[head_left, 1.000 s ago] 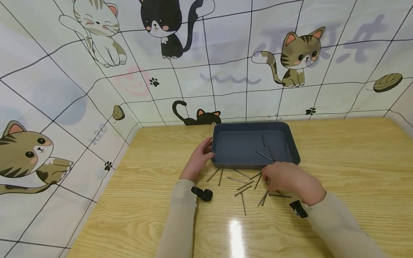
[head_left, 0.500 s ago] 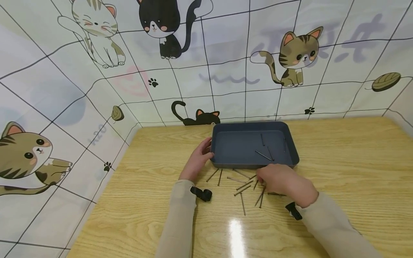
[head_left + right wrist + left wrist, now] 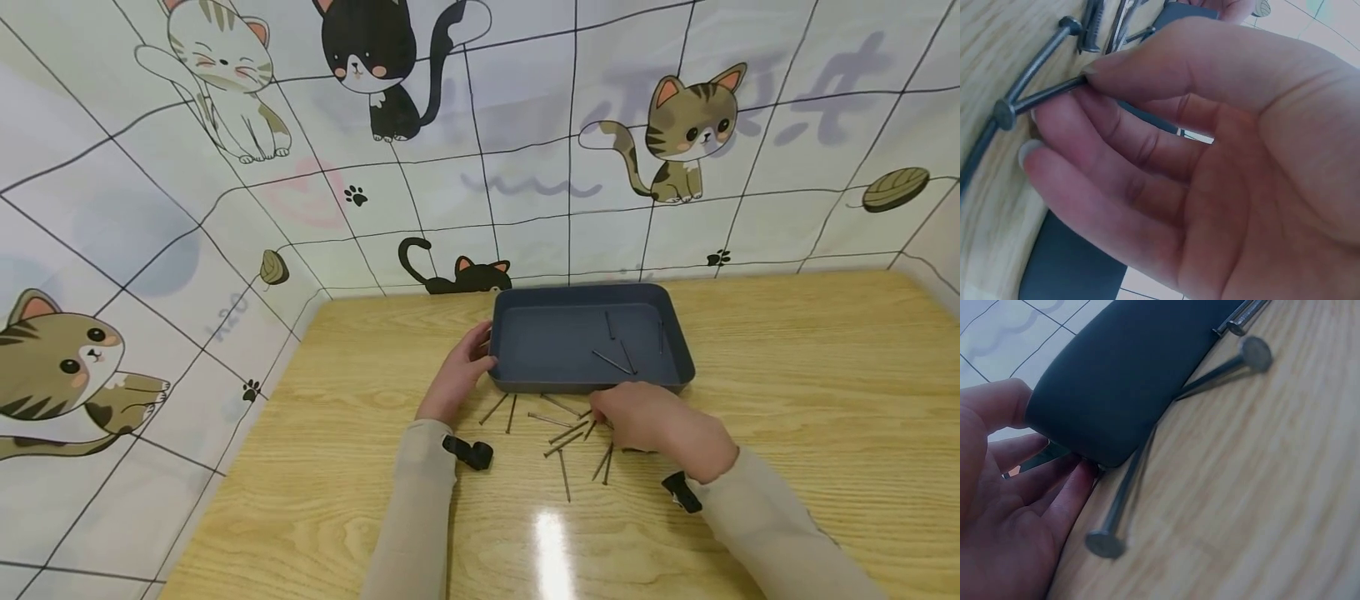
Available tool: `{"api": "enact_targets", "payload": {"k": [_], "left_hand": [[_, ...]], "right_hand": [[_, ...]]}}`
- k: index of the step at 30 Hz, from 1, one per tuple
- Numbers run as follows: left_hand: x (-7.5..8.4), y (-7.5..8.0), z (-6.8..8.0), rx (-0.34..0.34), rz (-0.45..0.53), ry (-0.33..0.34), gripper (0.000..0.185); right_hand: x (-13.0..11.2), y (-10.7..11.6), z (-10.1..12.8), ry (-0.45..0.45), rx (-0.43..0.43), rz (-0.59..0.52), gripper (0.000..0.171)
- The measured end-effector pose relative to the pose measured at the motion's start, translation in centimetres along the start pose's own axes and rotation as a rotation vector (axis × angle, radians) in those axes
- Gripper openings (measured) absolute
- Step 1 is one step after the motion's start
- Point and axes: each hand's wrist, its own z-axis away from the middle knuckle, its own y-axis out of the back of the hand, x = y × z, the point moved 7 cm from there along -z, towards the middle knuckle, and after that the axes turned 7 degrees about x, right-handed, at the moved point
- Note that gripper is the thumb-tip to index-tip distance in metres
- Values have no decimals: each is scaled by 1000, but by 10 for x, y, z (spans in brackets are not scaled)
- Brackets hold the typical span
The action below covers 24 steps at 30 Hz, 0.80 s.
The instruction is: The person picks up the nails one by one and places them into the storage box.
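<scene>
A dark blue-grey tray (image 3: 555, 342) holds several nails (image 3: 611, 361) at its right side. My left hand (image 3: 459, 373) grips the tray's left end; in the left wrist view the thumb bends onto the corner and the fingers reach under it. In front of the tray my right hand (image 3: 656, 421) is low over loose nails. The right wrist view shows a nail (image 3: 1044, 97) whose far end is pinched between thumb and fingers, its head touching another nail (image 3: 1035, 65). In the head view, the hand hides that pinched nail's end.
Several loose nails (image 3: 566, 475) lie scattered on the wooden table (image 3: 337, 500) along the tray's front wall. Two point at the tray's left corner, near the left hand. A wall covering with printed cats (image 3: 690, 137) stands behind and to the left.
My right hand has shifted a little to the left along the tray's front, down among the nails. The left hand and the tray have stayed in place.
</scene>
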Motion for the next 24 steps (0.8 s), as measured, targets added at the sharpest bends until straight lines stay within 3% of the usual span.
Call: {"api": "enact_targets", "payload": {"k": [8, 12, 16, 24], "left_hand": [[-21, 3, -10, 47, -23, -10, 58], [-24, 4, -12, 47, -32, -24, 58], [-19, 3, -9, 26, -6, -15, 59], [-2, 1, 0, -15, -8, -10, 59]], "right_hand": [[7, 9, 3, -15, 16, -58, 19], [11, 17, 8, -23, 21, -113, 18], [15, 26, 10, -10, 42, -129, 21], [20, 45, 12, 37, 156, -125, 9]]}}
